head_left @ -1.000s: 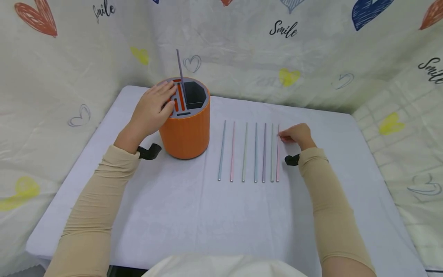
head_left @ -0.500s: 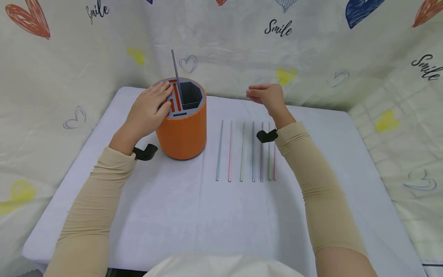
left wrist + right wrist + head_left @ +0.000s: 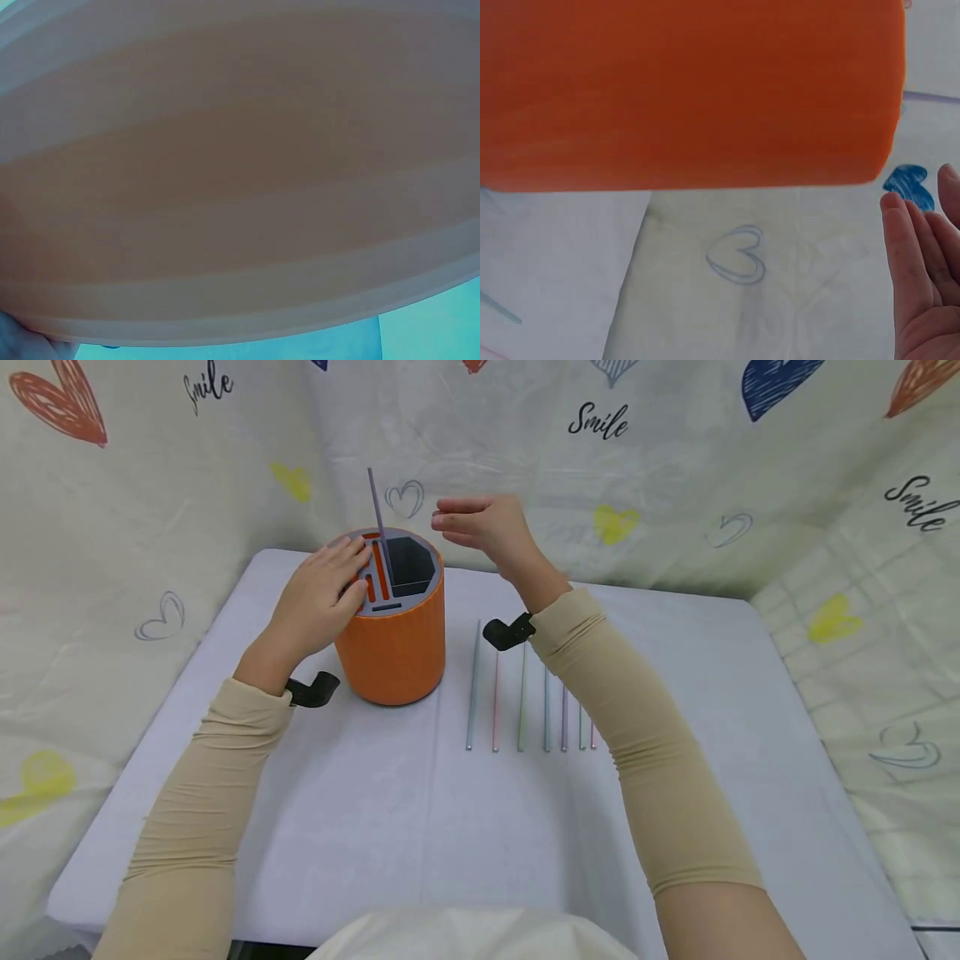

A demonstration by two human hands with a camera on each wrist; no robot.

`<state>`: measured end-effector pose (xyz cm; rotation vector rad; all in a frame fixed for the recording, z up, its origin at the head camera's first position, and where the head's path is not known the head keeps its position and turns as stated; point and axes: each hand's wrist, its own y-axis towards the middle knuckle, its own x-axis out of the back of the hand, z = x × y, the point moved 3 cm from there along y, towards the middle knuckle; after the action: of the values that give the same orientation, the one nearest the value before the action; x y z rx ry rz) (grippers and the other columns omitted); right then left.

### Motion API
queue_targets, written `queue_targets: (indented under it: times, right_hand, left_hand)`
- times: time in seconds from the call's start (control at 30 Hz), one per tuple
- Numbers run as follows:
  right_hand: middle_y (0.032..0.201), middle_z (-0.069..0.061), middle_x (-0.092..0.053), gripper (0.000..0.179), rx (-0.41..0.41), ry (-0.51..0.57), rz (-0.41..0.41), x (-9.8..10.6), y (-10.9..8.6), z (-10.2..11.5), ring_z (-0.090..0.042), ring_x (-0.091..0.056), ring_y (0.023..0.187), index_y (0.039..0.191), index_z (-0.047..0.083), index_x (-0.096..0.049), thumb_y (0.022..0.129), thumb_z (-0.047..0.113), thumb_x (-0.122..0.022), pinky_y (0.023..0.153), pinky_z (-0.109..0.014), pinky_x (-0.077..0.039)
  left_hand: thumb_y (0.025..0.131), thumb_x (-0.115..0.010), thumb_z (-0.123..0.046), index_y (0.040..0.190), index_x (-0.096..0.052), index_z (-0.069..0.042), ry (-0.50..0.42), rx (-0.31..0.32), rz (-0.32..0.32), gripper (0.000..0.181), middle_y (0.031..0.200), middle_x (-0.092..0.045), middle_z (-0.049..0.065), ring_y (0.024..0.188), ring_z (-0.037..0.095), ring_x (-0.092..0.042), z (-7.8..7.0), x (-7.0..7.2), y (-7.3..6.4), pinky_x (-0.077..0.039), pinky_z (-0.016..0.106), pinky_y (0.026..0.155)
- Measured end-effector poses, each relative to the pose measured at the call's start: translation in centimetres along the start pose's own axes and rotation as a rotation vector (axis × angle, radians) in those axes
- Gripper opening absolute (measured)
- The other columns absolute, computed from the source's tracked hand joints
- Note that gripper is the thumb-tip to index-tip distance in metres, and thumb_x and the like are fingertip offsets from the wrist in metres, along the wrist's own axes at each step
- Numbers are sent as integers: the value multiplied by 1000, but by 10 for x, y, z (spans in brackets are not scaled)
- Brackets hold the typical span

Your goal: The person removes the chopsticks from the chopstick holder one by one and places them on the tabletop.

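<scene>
My left hand [image 3: 311,597] rests on the left side of the grey top of an orange cylindrical holder [image 3: 392,664], fingers spread across its slots. A thin purple stick [image 3: 376,502] stands up out of the holder, leaning a little left. Right of the holder and above its rim, my right hand [image 3: 487,531] is in the air with its fingers extended and nothing held. The right wrist view shows those fingers straight, apart from the stick. The holder's wall [image 3: 255,187] fills most of the left wrist view.
Several thin coloured sticks, among them a blue one [image 3: 473,689], lie side by side right of the holder. My right forearm hides some of their upper ends. A curtain [image 3: 540,468] printed with hearts hangs behind the white table [image 3: 360,827].
My right hand has left the pink stick at the row's right end, risen, and moved left toward the holder. My left hand has stayed on the holder.
</scene>
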<state>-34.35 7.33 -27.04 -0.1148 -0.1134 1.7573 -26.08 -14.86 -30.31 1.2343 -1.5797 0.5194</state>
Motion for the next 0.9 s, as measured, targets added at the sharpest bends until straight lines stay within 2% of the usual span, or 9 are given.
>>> queue_targets:
  times: [0.17, 0.37, 0.77, 0.9]
  right_hand:
    - [109, -7, -68, 37, 37, -45, 59, -24, 2, 5, -15, -67, 96, 110, 5, -69, 74, 11, -76, 81, -24, -55]
    - [109, -2, -69, 35, 46, -96, 69, -45, 5, 14, -11, -67, 94, 110, 8, -69, 76, 12, -75, 83, -22, -54]
    - [100, -7, -71, 33, 36, -113, 73, -65, 12, 17, -11, -68, 89, 107, 6, -71, 75, 10, -75, 77, -19, -55]
    - [98, -7, -71, 30, 35, -130, 50, -68, 14, 19, -13, -69, 87, 105, 4, -71, 75, 9, -74, 75, -20, -56]
  left_hand:
    - [98, -30, -28, 143, -33, -3, -3, -12, -4, 51, 151, -28, 10, 143, 24, -17, -1, 0, 1, -10, 39, 119]
    - [98, -30, -27, 142, -34, -2, -2, -18, -7, 51, 151, -29, 11, 143, 24, -18, -3, 2, 1, -11, 39, 119]
    - [98, -30, -27, 143, -34, -2, -2, -18, -8, 51, 151, -28, 11, 143, 24, -17, -1, 2, 0, -10, 39, 119]
    - [98, -30, -27, 142, -34, -2, -1, -20, -12, 51, 151, -29, 11, 143, 24, -18, 0, 1, -1, -10, 38, 119]
